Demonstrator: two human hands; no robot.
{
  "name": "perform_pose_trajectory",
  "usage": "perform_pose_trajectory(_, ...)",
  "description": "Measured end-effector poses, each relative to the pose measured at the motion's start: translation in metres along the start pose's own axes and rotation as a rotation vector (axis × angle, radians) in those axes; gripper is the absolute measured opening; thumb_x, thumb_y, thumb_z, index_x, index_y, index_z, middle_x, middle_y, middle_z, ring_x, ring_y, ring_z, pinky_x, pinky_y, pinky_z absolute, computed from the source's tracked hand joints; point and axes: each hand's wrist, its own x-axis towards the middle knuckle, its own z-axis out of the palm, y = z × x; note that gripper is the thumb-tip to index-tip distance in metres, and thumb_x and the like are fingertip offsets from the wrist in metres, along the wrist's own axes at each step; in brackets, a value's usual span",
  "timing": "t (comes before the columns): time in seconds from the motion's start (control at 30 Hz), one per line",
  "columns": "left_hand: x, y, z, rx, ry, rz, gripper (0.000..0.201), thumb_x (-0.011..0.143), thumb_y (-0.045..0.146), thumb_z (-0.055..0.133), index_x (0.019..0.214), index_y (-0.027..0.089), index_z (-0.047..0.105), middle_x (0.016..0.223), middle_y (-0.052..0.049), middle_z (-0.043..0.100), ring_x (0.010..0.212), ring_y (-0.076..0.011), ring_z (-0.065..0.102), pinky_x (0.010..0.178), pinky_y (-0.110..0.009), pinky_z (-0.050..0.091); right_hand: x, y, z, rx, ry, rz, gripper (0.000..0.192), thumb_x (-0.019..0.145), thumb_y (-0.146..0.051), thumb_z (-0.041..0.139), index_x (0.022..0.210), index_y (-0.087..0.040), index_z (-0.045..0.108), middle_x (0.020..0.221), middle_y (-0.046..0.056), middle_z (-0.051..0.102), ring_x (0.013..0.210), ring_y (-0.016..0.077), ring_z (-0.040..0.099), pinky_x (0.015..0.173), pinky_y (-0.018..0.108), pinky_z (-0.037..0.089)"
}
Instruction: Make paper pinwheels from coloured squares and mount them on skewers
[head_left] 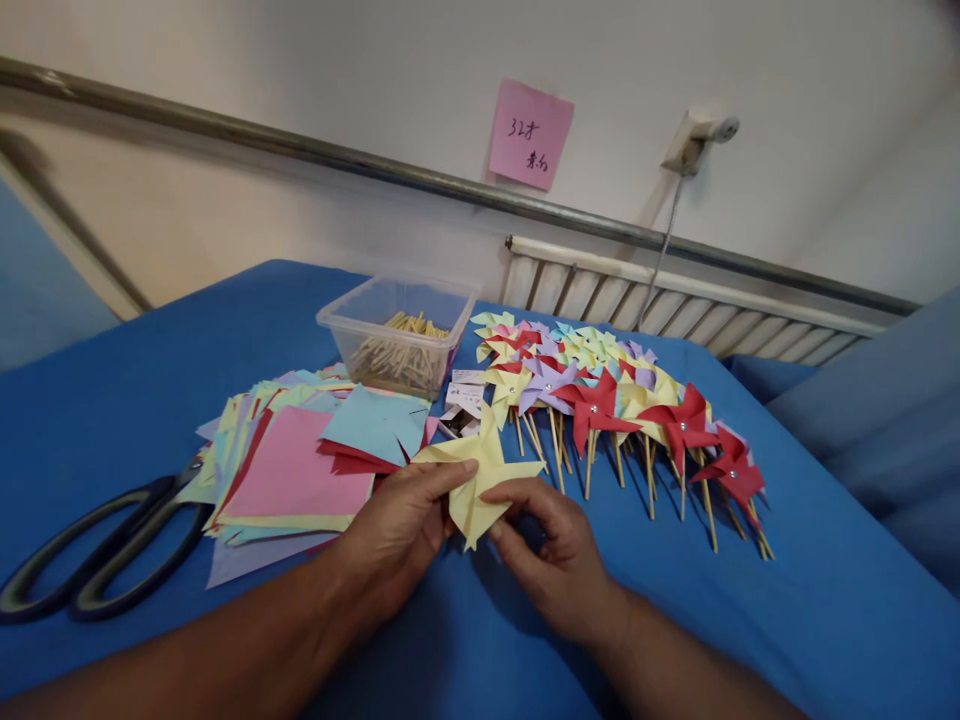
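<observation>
A pale yellow paper pinwheel [480, 478] is held up between both hands above the blue cloth. My left hand [409, 520] is closed on it, the thumb lying across its middle. At its lower right edge, my right hand [551, 555] pinches a blade between thumb and fingers. No stick shows on this pinwheel. Just behind it, partly covered, sit small white boxes [466, 392]. Left of my left hand lies a stack of coloured paper squares [307, 460], with cut blue squares [375, 420] over red ones on top.
Black-handled scissors [105, 540] lie left of the paper. Behind stands a clear plastic box [352, 345] of short wooden sticks [405, 350]. Finished pinwheels [592, 408] on sticks lie in rows at right. A metal rail [420, 180] and radiator [585, 290] run along the wall.
</observation>
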Motion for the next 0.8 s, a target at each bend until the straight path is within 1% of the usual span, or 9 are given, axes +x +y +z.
perform_pose_trajectory(0.07,-0.002,-0.001,0.001,0.012,-0.002,-0.007,0.014,0.072,0.014,0.069,0.085,0.012,0.07,0.075,-0.006,0.073,0.067,-0.0166,0.065,0.065,-0.026,0.05,0.001,0.001,0.001,-0.047,0.014,-0.02,0.011,0.081,-0.019,0.062,0.09,-0.023,0.067,0.078,0.0,0.064,0.069,0.0142,0.057,0.067,0.027,0.044)
perform_pose_trajectory(0.1,-0.002,-0.002,0.002,0.02,-0.007,-0.011,0.013,0.072,0.015,0.069,0.084,0.012,0.07,0.074,-0.006,0.072,0.066,-0.0162,0.065,0.064,-0.026,0.05,0.002,0.002,0.001,-0.046,0.021,-0.004,0.006,0.082,-0.021,0.062,0.085,-0.022,0.067,0.075,0.0,0.064,0.068,0.0141,0.056,0.066,0.027,0.044)
perform_pose_trajectory(0.13,-0.003,-0.003,0.002,0.026,-0.011,-0.013,0.013,0.072,0.016,0.07,0.084,0.012,0.071,0.073,-0.006,0.072,0.064,-0.0155,0.064,0.062,-0.025,0.05,0.003,0.002,0.001,-0.028,0.037,0.024,0.005,0.083,-0.023,0.062,0.081,-0.022,0.067,0.071,-0.001,0.063,0.067,0.0139,0.055,0.066,0.027,0.043)
perform_pose_trajectory(0.2,-0.003,-0.005,0.001,0.036,-0.024,-0.016,0.016,0.071,0.018,0.071,0.086,0.012,0.071,0.072,-0.005,0.072,0.061,-0.0139,0.062,0.06,-0.024,0.048,0.004,0.002,0.002,0.037,0.089,0.091,0.012,0.085,-0.028,0.061,0.076,-0.02,0.066,0.069,-0.001,0.059,0.066,0.0136,0.053,0.064,0.026,0.042)
perform_pose_trajectory(0.3,0.0,-0.008,0.0,0.048,-0.034,-0.008,0.021,0.068,0.02,0.075,0.087,0.012,0.071,0.074,-0.004,0.072,0.061,-0.0127,0.061,0.059,-0.024,0.047,0.007,0.003,0.003,0.132,0.157,0.177,0.016,0.082,-0.031,0.063,0.071,-0.019,0.063,0.08,0.002,0.058,0.069,0.0137,0.053,0.062,0.025,0.042)
perform_pose_trajectory(0.4,0.002,-0.009,-0.001,0.063,-0.005,-0.014,0.026,0.061,0.022,0.08,0.083,0.012,0.071,0.071,-0.003,0.071,0.059,-0.0133,0.061,0.059,-0.025,0.046,0.008,0.007,0.005,0.192,0.199,0.251,0.017,0.077,-0.032,0.066,0.068,-0.018,0.06,0.093,0.004,0.059,0.074,0.0146,0.054,0.062,0.025,0.042)
perform_pose_trajectory(0.53,0.001,-0.01,0.002,0.086,0.008,-0.025,0.029,0.058,0.023,0.082,0.083,0.012,0.072,0.071,-0.005,0.072,0.062,-0.0156,0.063,0.063,-0.027,0.047,0.009,0.01,0.007,0.203,0.262,0.332,0.019,0.072,-0.031,0.068,0.064,-0.018,0.058,0.09,0.004,0.06,0.071,0.0135,0.053,0.063,0.025,0.042)
perform_pose_trajectory(0.63,-0.001,-0.009,0.004,0.086,0.005,-0.014,0.029,0.058,0.02,0.082,0.084,0.012,0.073,0.075,-0.007,0.074,0.068,-0.0175,0.065,0.067,-0.027,0.048,0.01,0.011,0.007,0.229,0.272,0.337,0.019,0.072,-0.031,0.068,0.063,-0.018,0.057,0.089,0.004,0.061,0.071,0.014,0.055,0.065,0.026,0.043)
perform_pose_trajectory(0.8,-0.001,-0.011,0.004,0.094,-0.002,-0.003,0.029,0.059,0.023,0.081,0.085,0.011,0.073,0.077,-0.008,0.075,0.068,-0.0173,0.065,0.067,-0.026,0.048,0.01,0.012,0.007,0.209,0.265,0.319,0.018,0.072,-0.03,0.069,0.065,-0.019,0.057,0.089,0.003,0.062,0.069,0.0136,0.055,0.059,0.024,0.043)
